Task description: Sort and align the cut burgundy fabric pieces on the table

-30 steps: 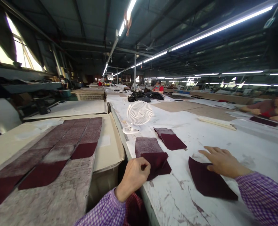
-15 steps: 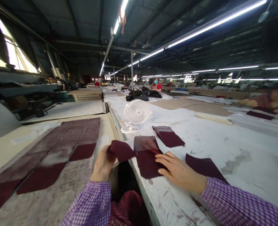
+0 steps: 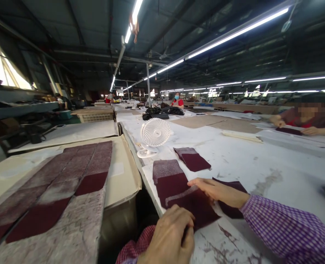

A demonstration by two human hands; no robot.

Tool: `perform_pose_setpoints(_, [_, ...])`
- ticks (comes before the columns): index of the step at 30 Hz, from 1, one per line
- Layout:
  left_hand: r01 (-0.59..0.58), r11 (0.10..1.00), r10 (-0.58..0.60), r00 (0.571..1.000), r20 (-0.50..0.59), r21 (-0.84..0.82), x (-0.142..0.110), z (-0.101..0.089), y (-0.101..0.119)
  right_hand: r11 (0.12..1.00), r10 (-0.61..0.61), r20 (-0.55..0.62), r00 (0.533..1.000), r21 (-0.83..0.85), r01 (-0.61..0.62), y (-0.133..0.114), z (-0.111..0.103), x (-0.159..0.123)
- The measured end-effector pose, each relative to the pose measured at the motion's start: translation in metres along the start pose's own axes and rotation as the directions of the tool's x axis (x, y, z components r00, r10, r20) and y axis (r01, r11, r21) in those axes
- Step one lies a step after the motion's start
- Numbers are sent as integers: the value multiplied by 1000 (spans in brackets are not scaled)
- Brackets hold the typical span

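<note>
My left hand is closed on the near corner of a dark maroon fabric piece that lies on the white table. My right hand rests with fingers stretched flat on the far edge of the same piece. Under it sits a small stack of maroon pieces with a greyish top end. Another maroon piece lies partly under my right wrist. A folded pair of maroon pieces lies farther back.
A white desk fan stands at the table's left edge. On the left table, rows of maroon and grey pieces overlap. A gap separates the two tables. A person works at the far right; others sit far back.
My left hand brought the lifted maroon piece from over the gap down onto the stack on the white table. My right hand moved onto its far edge. The view dropped lower.
</note>
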State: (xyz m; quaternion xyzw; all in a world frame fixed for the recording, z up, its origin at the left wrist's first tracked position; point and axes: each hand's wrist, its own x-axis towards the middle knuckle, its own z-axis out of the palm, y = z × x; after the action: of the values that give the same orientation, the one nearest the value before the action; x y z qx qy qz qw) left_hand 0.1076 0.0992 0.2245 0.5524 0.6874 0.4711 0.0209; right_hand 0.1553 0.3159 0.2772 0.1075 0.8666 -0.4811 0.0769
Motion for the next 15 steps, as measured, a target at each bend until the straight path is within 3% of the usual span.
perform_pose_setpoints(3, [22,1000,-22,1000,-2,-4,9,-4,-3,996,-92,91,992,20,91,3,-1,-1])
perform_pose_setpoints(6, [93,990,-82,991,-106,105,33,-7,-19,992,-122,71,990,45,119,3,2,2])
perform_pose_setpoints(9, [119,960,-116,993,-27,252,59,2,-38,971,-149,-20,989,-194,142,3,-2,3])
perform_pose_setpoints(12, [94,932,-124,990,63,349,73,15,-47,840,-222,-106,969,-525,135,8,-14,3])
perform_pose_setpoints(15, [44,906,-82,994,72,421,74,21,-47,716,-332,-108,937,-676,176,14,-27,4])
